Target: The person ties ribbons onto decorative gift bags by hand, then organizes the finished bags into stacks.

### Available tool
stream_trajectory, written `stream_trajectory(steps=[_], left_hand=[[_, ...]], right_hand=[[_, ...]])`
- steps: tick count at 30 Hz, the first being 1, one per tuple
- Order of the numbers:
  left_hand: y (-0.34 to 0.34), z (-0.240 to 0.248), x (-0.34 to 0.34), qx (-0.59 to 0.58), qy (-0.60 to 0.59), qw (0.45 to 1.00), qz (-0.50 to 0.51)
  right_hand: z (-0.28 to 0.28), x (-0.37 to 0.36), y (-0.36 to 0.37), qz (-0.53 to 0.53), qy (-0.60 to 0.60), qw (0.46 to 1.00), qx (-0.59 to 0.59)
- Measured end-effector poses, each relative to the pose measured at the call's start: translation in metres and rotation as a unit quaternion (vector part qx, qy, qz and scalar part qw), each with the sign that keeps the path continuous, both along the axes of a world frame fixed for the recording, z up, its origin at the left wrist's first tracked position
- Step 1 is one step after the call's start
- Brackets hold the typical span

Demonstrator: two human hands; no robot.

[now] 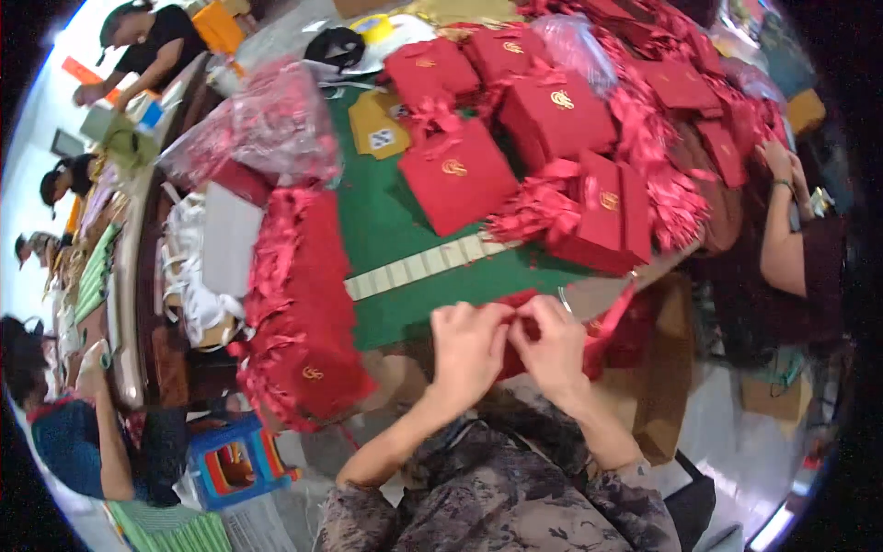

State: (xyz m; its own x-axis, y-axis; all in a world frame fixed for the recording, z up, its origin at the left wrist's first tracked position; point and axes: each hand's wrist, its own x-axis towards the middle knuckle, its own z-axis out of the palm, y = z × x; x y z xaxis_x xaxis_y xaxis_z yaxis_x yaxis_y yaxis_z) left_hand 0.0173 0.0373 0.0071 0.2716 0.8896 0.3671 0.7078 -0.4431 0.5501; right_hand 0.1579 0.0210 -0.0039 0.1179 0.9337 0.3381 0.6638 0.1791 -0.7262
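Observation:
At the front edge of the table, my left hand [464, 345] and my right hand [555, 345] meet, fingertips pinched together. Both grip a red bag [512, 361], mostly hidden behind the fingers; the exact spot they pinch is too small to make out. Just right of my right hand, a red ribbon [614, 315] hangs over other red material. To the left, a long row of red gift bags [317, 304] with ribbon handles lies packed together. Ahead, a red gift bag [457, 178] with a gold emblem lies on the green tabletop [395, 322].
More stacked red bags [559, 120] and loose ribbons cover the far and right side. A pale marked strip [414, 270] crosses the table. A cardboard box [667, 377] stands below at right. A co-worker's arm [780, 221] reaches in there. A blue plastic stool [237, 460] stands at lower left.

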Motion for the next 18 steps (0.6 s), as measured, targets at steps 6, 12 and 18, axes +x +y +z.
stream_trajectory(steps=[6, 12, 18], left_hand=[[0.005, -0.002, -0.005, -0.064, -0.039, 0.996, -0.042], [0.009, -0.018, -0.004, -0.044, -0.068, 0.996, -0.025], [0.003, -0.024, -0.002, 0.024, -0.012, 0.998, -0.049]], right_hand=[[0.012, 0.01, -0.003, 0.031, 0.132, 0.983, -0.123], [0.024, 0.014, -0.002, 0.077, 0.001, 0.997, -0.028], [0.029, 0.029, 0.014, 0.138, -0.079, 0.984, -0.084]])
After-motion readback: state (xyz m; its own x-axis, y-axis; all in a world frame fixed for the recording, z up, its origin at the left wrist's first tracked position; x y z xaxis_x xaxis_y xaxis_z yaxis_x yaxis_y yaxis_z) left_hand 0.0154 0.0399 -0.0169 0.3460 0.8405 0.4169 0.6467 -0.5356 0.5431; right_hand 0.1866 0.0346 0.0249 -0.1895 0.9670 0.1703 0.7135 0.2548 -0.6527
